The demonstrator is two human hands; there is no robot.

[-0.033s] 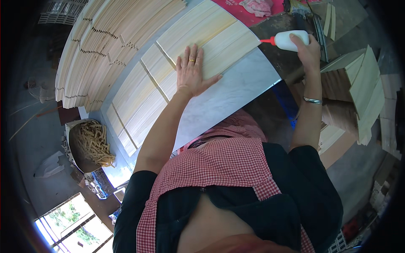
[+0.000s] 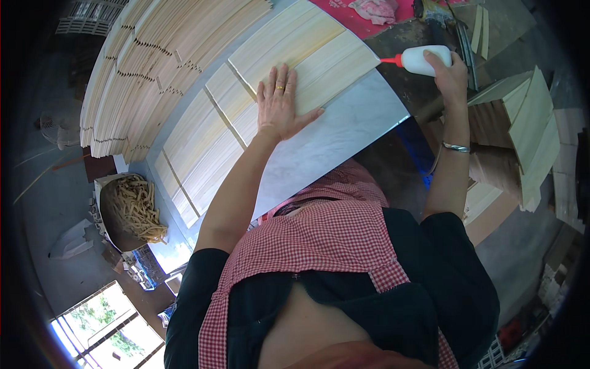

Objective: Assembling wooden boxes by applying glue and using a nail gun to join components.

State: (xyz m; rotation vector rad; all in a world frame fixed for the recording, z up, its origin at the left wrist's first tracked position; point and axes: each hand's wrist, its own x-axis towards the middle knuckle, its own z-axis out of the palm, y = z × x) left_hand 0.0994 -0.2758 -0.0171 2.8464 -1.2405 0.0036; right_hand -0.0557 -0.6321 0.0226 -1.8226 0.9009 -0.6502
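Observation:
My left hand (image 2: 278,103) lies flat, fingers spread and thumb out to the side, on thin pale wooden boards (image 2: 332,64) laid in rows on a smooth grey-white tabletop (image 2: 319,138). Dark gaps separate some of the rows. At the right, my right hand (image 2: 450,77) is wrapped round a white squeeze bottle (image 2: 424,59) with a red nozzle. The bottle is held nearly level, and its tip points left at the right-hand end of the boards, at or very close to their edge. Whether anything comes out of the nozzle cannot be seen.
Tall stacks of similar boards (image 2: 144,67) stand at the far left. A box of wood strips (image 2: 136,209) sits at the left. On the right are assembled wooden pieces (image 2: 522,135). A pink cloth (image 2: 373,10) lies at the back, near a metal tool (image 2: 464,49).
The squeeze bottle and my right hand have shifted very slightly to the right. My left hand stays in place on the boards.

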